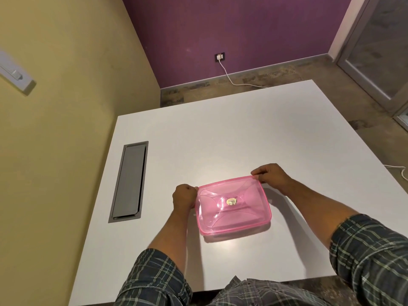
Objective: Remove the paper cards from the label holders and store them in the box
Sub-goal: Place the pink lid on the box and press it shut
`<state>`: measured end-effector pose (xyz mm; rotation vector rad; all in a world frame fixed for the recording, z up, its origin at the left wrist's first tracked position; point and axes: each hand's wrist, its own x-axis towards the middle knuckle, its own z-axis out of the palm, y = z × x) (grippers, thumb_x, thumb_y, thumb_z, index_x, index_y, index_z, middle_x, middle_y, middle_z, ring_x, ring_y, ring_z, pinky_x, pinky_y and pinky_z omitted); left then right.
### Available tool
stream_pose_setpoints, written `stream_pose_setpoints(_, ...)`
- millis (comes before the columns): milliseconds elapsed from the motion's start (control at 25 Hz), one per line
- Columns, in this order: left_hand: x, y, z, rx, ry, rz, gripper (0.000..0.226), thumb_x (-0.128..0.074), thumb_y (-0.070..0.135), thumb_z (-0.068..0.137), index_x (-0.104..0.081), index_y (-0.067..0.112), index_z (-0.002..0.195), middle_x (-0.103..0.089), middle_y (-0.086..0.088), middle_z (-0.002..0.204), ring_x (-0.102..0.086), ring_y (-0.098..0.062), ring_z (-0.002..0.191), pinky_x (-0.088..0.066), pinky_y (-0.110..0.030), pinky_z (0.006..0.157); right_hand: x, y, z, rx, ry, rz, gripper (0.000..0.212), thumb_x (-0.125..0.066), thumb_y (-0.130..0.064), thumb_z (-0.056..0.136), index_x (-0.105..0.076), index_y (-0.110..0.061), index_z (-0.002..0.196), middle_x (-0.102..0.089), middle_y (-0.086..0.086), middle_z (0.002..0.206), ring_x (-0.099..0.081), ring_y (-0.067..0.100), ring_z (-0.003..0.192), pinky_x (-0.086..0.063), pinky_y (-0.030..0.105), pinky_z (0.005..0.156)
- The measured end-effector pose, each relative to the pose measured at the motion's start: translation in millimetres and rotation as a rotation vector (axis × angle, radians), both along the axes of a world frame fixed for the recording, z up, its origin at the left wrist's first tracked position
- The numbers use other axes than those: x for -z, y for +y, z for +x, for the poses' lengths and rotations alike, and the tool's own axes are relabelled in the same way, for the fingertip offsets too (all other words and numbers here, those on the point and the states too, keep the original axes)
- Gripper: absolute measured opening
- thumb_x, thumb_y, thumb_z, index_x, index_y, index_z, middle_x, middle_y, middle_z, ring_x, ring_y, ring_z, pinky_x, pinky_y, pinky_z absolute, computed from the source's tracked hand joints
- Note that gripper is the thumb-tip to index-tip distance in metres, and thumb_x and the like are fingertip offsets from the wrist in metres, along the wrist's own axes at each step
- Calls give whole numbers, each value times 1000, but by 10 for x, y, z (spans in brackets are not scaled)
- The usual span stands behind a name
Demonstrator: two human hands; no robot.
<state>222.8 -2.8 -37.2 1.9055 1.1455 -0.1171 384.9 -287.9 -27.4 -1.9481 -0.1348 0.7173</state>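
Observation:
A pink see-through plastic box [247, 219] with its lid on lies on the white table [220, 140], near the front edge. A small gold sticker [231, 202] sits at the middle of the lid. My left hand [183, 197] grips the box's far left corner. My right hand [272, 176] pinches the rim at the far right corner. No paper cards or label holders are in view, and I cannot tell what is inside the box.
A grey metal cable hatch [130, 182] is set into the table at the left. A white cable [229, 78] runs from a wall socket [220, 56] across the floor behind the table. Another cable [397, 170] lies at the right.

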Motion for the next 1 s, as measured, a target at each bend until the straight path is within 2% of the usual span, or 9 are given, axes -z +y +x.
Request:
stream_pose_setpoints(80, -166, -9, -66, 189, -1, 82, 14, -66, 26, 79, -74, 14, 79, -74, -8, 84, -71, -32, 86, -60, -39, 79, 22, -31, 19, -44, -34, -31, 17, -76, -1, 85, -77, -3, 101, -76, 18, 100, -72, 30, 91, -61, 39, 85)
stream_pose_setpoints(120, -270, -16, -104, 365, 20, 145, 27, -66, 31, 78, -75, 13, 97, -74, -7, 98, -69, -30, 97, -55, -34, 85, 20, -70, 30, -107, -44, -59, 23, -82, -12, 83, -76, -6, 104, -76, 16, 98, -74, 30, 91, -61, 41, 84)
stream_pose_setpoints(160, -383, -32, -150, 549, 55, 181, 52, -68, 40, 74, -69, 12, 118, -70, -7, 115, -65, -29, 111, -52, -34, 92, 10, -119, 38, -192, -42, -106, 36, -88, -25, 77, -74, -11, 107, -75, 13, 97, -75, 28, 87, -62, 40, 79)
stream_pose_setpoints(240, -563, -93, -246, 812, 172, 131, 115, -82, 54, 61, -30, 9, 154, -42, -7, 152, -45, -28, 136, -41, -37, 109, -27, -234, 30, -386, 29, -224, 65, -96, -35, 64, -64, -18, 118, -71, 11, 98, -73, 22, 75, -61, 34, 68)
stream_pose_setpoints(320, -616, -144, -329, 975, 331, 167, 157, -92, 57, 49, 11, 13, 158, 2, -3, 167, -33, -25, 146, -35, -40, 115, -62, -314, -29, -572, 108, -321, 89, -100, -28, 57, -50, -21, 130, -65, 14, 98, -70, 20, 75, -60, 33, 66)
stream_pose_setpoints(440, -595, -208, -383, 1058, 398, 279, 170, -94, 60, 41, 26, 16, 153, 26, 3, 163, -36, -26, 145, -38, -40, 112, -104, -356, -146, -731, 124, -388, 109, -101, -22, 51, -38, -23, 140, -63, 16, 100, -71, 25, 84, -60, 36, 69)
stream_pose_setpoints(600, -593, -200, -352, 1073, 380, 359, 172, -93, 64, 36, 19, 11, 155, 15, 3, 166, -43, -29, 139, -43, -42, 107, -176, -323, -216, -760, 118, -392, 112, -101, -21, 51, -32, -26, 139, -65, 18, 113, -72, 34, 98, -61, 36, 67)
stream_pose_setpoints(800, -572, -243, -403, 1036, 289, 408, 164, -89, 67, 21, -5, 9, 150, -34, -4, 153, -63, -38, 110, -52, -40, 87, -233, -308, -234, -820, 65, -444, 115, -101, -33, 47, -32, -16, 138, -67, 15, 107, -72, 29, 83, -58, 33, 60)
stream_pose_setpoints(1000, -528, -224, -430, 1053, 258, 482, 161, -91, 67, 29, -5, 7, 151, -32, -5, 152, -66, -40, 96, -52, -37, 80, -294, -351, -280, -858, -33, -480, 114, -96, -54, 48, -34, -22, 139, -66, 1, 108, -68, 17, 82, -60, 41, 76)
